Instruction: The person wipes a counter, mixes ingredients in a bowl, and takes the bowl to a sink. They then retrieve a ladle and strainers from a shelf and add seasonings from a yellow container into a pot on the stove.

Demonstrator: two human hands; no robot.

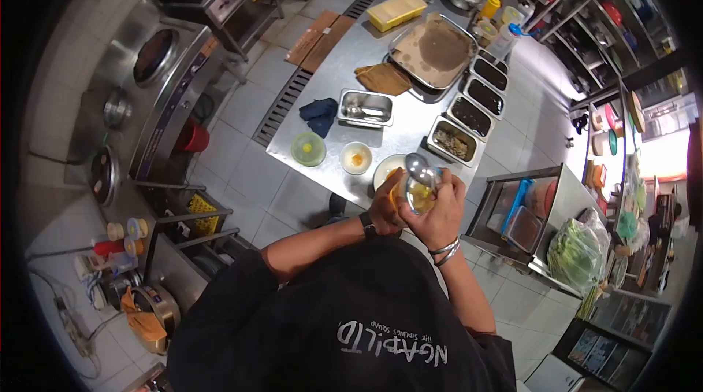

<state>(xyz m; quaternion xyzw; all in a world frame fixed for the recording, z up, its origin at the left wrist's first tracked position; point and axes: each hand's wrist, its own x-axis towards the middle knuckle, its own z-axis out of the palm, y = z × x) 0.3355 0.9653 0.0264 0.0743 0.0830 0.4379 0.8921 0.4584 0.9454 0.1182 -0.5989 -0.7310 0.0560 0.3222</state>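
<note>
Close over the table's near end, my left hand (387,212) and my right hand (437,217) are both closed around a clear round container (420,196) with something yellow in it. An orange patch shows beside my left fingers. Just above the container is a shiny, rounded, see-through piece (421,165). A pale plate (384,171) lies partly hidden behind my hands. To the left stand a white bowl (356,152) with an orange-yellow blob in it and a green bowl (299,150) with a yellow blob.
On the steel table (315,89) are a metal pan with utensils (365,108), a dark blue cloth (318,116), a brown cloth (383,78) and a large lined tray (407,47). Several metal pans (471,115) line its right edge. Stoves (176,77) stand left; a side table (560,201) stands right.
</note>
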